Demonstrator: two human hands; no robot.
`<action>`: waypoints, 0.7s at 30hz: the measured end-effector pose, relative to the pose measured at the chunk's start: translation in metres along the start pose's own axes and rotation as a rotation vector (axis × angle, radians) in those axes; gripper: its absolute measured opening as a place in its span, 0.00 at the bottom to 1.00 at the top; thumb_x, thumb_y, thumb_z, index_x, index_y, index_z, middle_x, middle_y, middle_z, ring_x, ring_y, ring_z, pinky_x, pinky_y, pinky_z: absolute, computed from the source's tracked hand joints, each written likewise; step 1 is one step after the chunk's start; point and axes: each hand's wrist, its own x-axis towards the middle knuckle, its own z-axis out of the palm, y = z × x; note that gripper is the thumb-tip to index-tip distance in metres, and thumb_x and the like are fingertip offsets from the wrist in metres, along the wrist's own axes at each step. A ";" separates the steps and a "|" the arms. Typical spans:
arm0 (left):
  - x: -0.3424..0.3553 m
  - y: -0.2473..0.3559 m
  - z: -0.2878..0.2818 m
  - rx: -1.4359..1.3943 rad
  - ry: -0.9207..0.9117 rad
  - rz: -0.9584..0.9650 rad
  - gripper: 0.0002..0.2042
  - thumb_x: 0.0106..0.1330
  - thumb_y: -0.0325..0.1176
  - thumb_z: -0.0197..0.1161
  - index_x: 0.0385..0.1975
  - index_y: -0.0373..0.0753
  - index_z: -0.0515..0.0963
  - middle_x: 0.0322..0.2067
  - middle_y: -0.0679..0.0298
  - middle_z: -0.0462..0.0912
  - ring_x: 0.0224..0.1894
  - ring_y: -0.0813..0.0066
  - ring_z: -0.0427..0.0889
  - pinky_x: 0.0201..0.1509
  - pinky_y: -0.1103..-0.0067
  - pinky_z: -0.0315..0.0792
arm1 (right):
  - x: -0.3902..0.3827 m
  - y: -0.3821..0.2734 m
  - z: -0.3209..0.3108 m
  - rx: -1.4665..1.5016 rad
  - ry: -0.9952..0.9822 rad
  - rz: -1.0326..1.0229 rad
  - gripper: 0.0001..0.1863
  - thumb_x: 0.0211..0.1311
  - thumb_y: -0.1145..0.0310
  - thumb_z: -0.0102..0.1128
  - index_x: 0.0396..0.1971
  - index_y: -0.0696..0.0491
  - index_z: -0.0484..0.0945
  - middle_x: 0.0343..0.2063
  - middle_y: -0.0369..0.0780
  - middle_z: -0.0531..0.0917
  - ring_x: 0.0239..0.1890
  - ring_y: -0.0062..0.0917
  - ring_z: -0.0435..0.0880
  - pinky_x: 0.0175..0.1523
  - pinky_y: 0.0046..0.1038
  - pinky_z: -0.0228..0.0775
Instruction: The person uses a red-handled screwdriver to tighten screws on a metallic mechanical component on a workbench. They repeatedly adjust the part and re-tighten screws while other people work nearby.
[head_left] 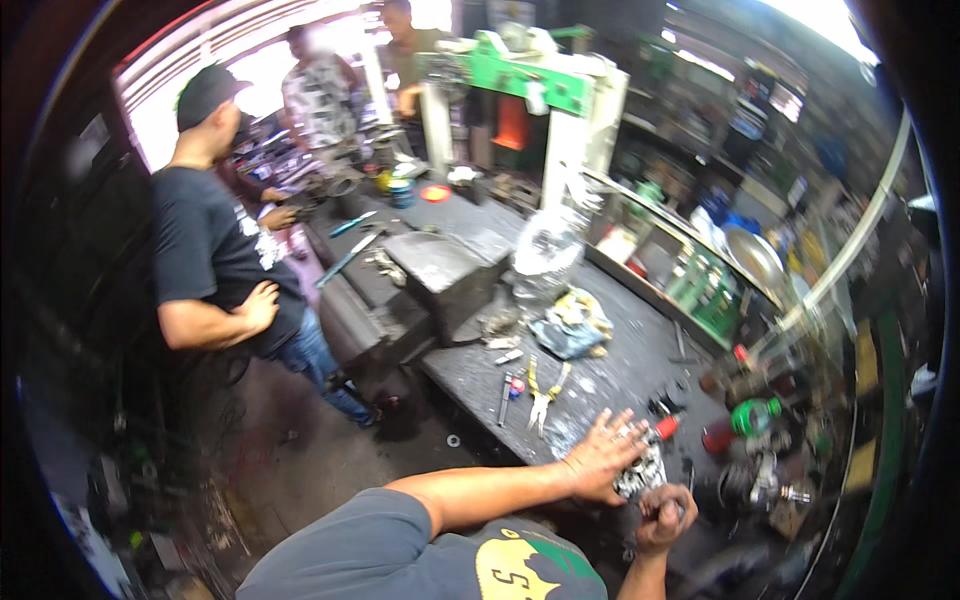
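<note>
My left hand (603,458) lies flat with its fingers spread, touching the edge of a silvery metal part (645,474) at the near right of the dark workbench (640,350). Beside that part, my right hand (667,515) is closed in a fist; whatever its fingers hold is hidden. Just beyond the left fingertips shows a small red object (667,428), its kind unclear. Pliers with yellow handles (543,395) rest to the left of it, near a slim black tool (505,398) and a small round red-and-blue item (517,388).
A bench vise (440,265) stands at the bench's left edge. Behind the pliers are crumpled rags (575,325) and a clear plastic bag (548,245). Bottles, one green-capped (752,416), stand at right. A green-and-white press frame (530,80) rises behind. Several people, one in a dark shirt (205,235), stand at left.
</note>
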 end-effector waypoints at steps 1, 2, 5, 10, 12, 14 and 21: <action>0.000 0.004 0.000 -0.006 0.003 0.000 0.58 0.49 0.68 0.82 0.80 0.41 0.72 0.86 0.45 0.58 0.88 0.33 0.52 0.87 0.34 0.47 | 0.001 -0.005 0.003 -0.057 -0.016 -0.035 0.23 0.72 0.52 0.66 0.30 0.56 0.71 0.22 0.35 0.70 0.21 0.21 0.69 0.28 0.26 0.64; -0.001 0.004 0.001 -0.015 0.037 0.003 0.58 0.50 0.68 0.81 0.80 0.40 0.71 0.86 0.45 0.59 0.88 0.34 0.52 0.87 0.34 0.47 | 0.001 -0.004 0.001 -0.072 -0.038 -0.050 0.24 0.73 0.51 0.66 0.31 0.56 0.71 0.22 0.36 0.70 0.21 0.21 0.69 0.28 0.26 0.64; -0.003 0.000 0.001 -0.047 0.071 0.005 0.58 0.50 0.68 0.81 0.80 0.40 0.72 0.85 0.45 0.61 0.88 0.35 0.55 0.87 0.36 0.49 | 0.008 -0.007 -0.002 -0.106 -0.103 -0.072 0.26 0.76 0.48 0.66 0.31 0.56 0.71 0.21 0.36 0.70 0.21 0.20 0.68 0.28 0.25 0.64; -0.002 0.004 0.006 -0.055 0.073 -0.007 0.58 0.50 0.67 0.81 0.81 0.40 0.71 0.85 0.45 0.60 0.88 0.35 0.55 0.88 0.36 0.47 | 0.008 0.000 -0.005 -0.149 -0.086 -0.032 0.27 0.77 0.47 0.66 0.29 0.55 0.70 0.20 0.35 0.70 0.20 0.20 0.69 0.27 0.25 0.64; -0.005 0.003 0.005 -0.074 0.089 -0.017 0.59 0.50 0.67 0.82 0.81 0.40 0.70 0.86 0.45 0.60 0.88 0.35 0.55 0.88 0.37 0.47 | 0.006 0.001 -0.004 -0.140 -0.117 0.002 0.27 0.76 0.48 0.66 0.28 0.55 0.70 0.19 0.35 0.69 0.19 0.20 0.70 0.27 0.25 0.64; -0.005 0.004 0.004 -0.089 0.086 -0.018 0.59 0.50 0.67 0.82 0.81 0.40 0.70 0.86 0.45 0.59 0.88 0.36 0.55 0.88 0.37 0.46 | 0.001 0.006 -0.011 -0.121 -0.106 -0.011 0.27 0.76 0.48 0.66 0.28 0.55 0.70 0.18 0.35 0.69 0.19 0.20 0.70 0.27 0.25 0.64; -0.004 0.004 0.006 -0.075 0.070 -0.023 0.59 0.50 0.67 0.82 0.82 0.40 0.70 0.85 0.44 0.60 0.88 0.36 0.54 0.88 0.37 0.46 | 0.012 -0.045 0.025 -0.231 -0.067 -0.040 0.22 0.76 0.54 0.61 0.27 0.56 0.77 0.23 0.38 0.80 0.26 0.24 0.77 0.35 0.27 0.70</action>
